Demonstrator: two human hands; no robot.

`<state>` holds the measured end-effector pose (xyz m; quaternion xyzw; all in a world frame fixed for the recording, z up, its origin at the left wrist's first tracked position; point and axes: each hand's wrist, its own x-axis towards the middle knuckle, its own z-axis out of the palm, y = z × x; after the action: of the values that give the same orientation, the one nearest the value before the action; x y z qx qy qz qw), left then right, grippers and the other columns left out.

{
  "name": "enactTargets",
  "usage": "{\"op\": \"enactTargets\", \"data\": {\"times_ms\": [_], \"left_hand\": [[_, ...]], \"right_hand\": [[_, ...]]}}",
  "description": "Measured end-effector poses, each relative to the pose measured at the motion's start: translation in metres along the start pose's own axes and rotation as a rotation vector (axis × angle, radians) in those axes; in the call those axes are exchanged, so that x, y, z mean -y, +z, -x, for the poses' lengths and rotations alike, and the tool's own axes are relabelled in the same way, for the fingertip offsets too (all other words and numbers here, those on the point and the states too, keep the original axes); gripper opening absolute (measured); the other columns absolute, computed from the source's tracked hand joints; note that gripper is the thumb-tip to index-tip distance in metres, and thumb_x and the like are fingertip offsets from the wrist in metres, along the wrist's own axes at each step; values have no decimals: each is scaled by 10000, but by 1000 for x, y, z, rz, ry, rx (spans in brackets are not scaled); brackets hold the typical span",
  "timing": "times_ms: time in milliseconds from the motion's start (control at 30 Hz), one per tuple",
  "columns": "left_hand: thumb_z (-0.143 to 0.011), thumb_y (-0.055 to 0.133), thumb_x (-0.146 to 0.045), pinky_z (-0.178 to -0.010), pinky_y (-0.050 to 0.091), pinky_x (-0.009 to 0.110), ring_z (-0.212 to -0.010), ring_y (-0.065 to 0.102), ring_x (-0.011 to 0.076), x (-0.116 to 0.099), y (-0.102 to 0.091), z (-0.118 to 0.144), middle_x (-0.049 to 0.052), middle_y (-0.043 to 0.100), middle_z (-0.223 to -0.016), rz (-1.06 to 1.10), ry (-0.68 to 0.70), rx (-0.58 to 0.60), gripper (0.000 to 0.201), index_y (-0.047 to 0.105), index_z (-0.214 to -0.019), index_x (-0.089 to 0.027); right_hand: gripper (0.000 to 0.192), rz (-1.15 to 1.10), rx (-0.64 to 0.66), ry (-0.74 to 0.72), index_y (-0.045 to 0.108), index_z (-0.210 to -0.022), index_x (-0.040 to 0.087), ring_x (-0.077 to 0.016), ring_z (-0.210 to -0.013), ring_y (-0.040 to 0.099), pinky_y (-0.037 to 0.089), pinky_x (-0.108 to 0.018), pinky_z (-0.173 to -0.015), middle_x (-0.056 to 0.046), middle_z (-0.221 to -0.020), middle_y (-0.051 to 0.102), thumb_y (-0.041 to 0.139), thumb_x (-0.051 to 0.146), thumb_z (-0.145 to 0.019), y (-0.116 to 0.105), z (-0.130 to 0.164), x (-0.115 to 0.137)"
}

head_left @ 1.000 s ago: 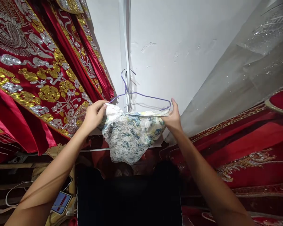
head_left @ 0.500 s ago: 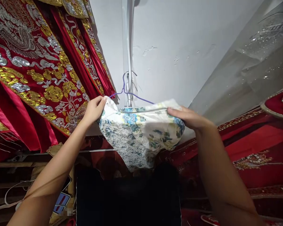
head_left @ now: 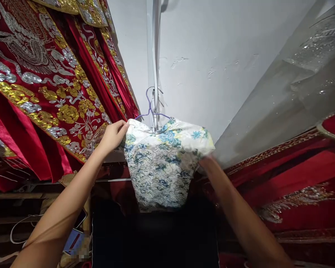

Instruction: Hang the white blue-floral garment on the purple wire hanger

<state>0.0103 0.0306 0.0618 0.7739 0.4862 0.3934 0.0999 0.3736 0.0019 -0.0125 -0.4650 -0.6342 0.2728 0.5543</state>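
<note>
A white short-sleeved floral top (head_left: 159, 167) with blue and green flowers and a textured lower front hangs on a purple wire hanger (head_left: 150, 108). The hanger's hook is at a pale vertical pole (head_left: 153, 48). At the left shoulder of the top, my left hand (head_left: 115, 136) pinches the cloth between thumb and fingers. On the other side, my right hand (head_left: 208, 162) is at the underside of the sleeve, blurred by motion, its fingers hidden by the cloth. Both shoulders of the top now lie over the hanger's arms.
Red garments with gold and silver embroidery (head_left: 68, 113) hang at the left. A sheer sparkly veil-like cloth (head_left: 304, 74) and red beaded clothing (head_left: 309, 175) are on the right. Lower left, a wooden shelf (head_left: 19, 195) holds a white cable (head_left: 12, 232) and a blue box (head_left: 72, 242).
My right hand has moved down and inward from the top's right shoulder to beneath its sleeve. That shoulder now drapes over the hanger and the neckline has closed up. My left hand keeps its pinch.
</note>
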Motion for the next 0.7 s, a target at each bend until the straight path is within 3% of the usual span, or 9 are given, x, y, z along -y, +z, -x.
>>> {"op": "enactTargets", "data": {"times_ms": [67,200,300,400,467,567,633,667,700], "left_hand": [[-964,444,-421,-632,357,246,-674,491,155,-2,0,4,-1,569,-718,-52,-3,-33,308,591,-836,-182],[-960,438,-322,-718,414,257,-766,584,178,-6,6,-2,24,671,-881,-42,-5,-111,248,620,-1075,-198],[-937,408,-222,-878,460,305,-1003,617,212,-13,6,-10,61,677,-1126,29,45,-172,339,609,-1209,-212],[-917,474,-242,-1027,432,376,-1205,554,244,-20,6,-12,84,604,-1325,52,84,-225,393,575,-1297,-226],[-910,543,-319,-1022,445,401,-1177,574,255,-19,7,-11,98,624,-1300,83,45,-191,391,575,-1285,-215],[-915,547,-405,-935,496,401,-1019,645,254,-12,12,-5,119,705,-1100,256,-75,-38,302,649,-1049,-155],[-924,535,-421,-945,496,404,-1025,654,259,-11,14,3,134,711,-1095,388,-91,91,301,653,-914,-145],[-927,539,-425,-980,483,410,-1075,643,266,-13,15,8,139,702,-1146,431,-70,156,301,651,-891,-148],[-931,545,-427,-1029,456,419,-1138,622,271,-17,16,13,137,686,-1207,457,-33,217,296,651,-886,-154]], "right_hand": [[630,-106,-6,50,686,-1131,204,-308,-1060,676,570,-428,-840,-116,-1062,719,262,649,-987,-13,-4,2],[514,-285,-81,138,666,-1140,212,-337,-1057,685,579,-470,-852,-110,-1072,724,600,621,-836,-24,-23,27],[545,-307,-199,100,626,-1230,228,-332,-1108,663,589,-478,-842,-120,-1195,683,550,632,-872,-12,-39,54],[539,-280,-197,72,624,-1271,262,-314,-1092,670,599,-479,-813,-111,-1194,679,416,641,-950,12,-29,80],[477,-251,-91,52,694,-1185,276,-300,-1031,694,602,-465,-798,-95,-1091,713,453,618,-955,27,-3,97],[382,-125,506,-164,734,-1175,320,-280,-1103,676,572,-442,-914,-62,-1132,729,643,551,-884,37,41,113],[478,-45,857,-318,701,-1246,364,-274,-1171,652,537,-433,-998,-36,-1249,701,774,488,-790,37,57,111],[521,8,931,-359,674,-1282,381,-270,-1192,643,520,-438,-1028,-26,-1299,678,793,449,-779,37,60,105],[547,82,925,-372,640,-1323,386,-270,-1215,629,500,-456,-1056,-26,-1344,652,783,407,-796,37,59,95]]}}
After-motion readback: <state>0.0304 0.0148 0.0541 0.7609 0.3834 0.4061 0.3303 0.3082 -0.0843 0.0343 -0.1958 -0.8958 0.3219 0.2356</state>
